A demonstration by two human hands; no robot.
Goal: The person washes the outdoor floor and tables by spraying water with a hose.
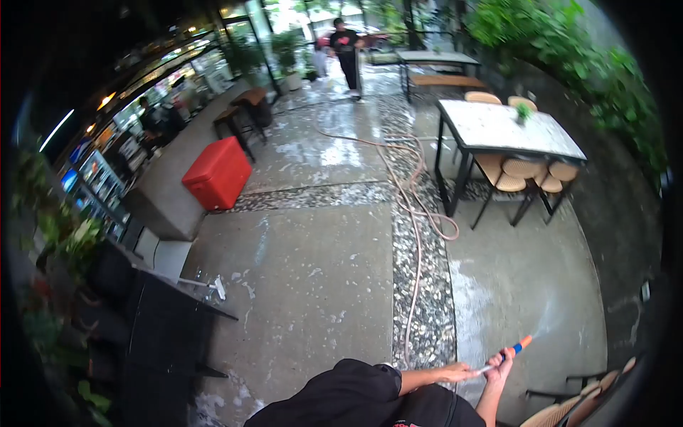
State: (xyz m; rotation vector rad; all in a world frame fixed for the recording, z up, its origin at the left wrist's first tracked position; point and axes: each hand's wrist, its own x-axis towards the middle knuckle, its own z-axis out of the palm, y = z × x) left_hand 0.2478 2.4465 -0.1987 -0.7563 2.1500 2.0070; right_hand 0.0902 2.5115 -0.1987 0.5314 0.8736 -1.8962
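In the head view my right hand [500,365] is closed round a hose nozzle [523,342] with an orange tip and a blue collar. A thin spray of water leaves the tip toward the wet concrete floor. My left hand [458,371] grips the pale hose [486,369] just behind the nozzle, close to my right hand. The rest of the pinkish hose [417,260] runs loosely over the pebble strip [427,320], looping further ahead. Its near end passes out of sight behind my left arm.
A white-topped table [509,128] with wicker chairs [523,167] stands ahead right; another chair [580,402] is near my right side. A red cooler [218,173] sits by the counter. A floor squeegee [219,288] lies left, beside a black table [167,334]. A person [346,53] stands far ahead.
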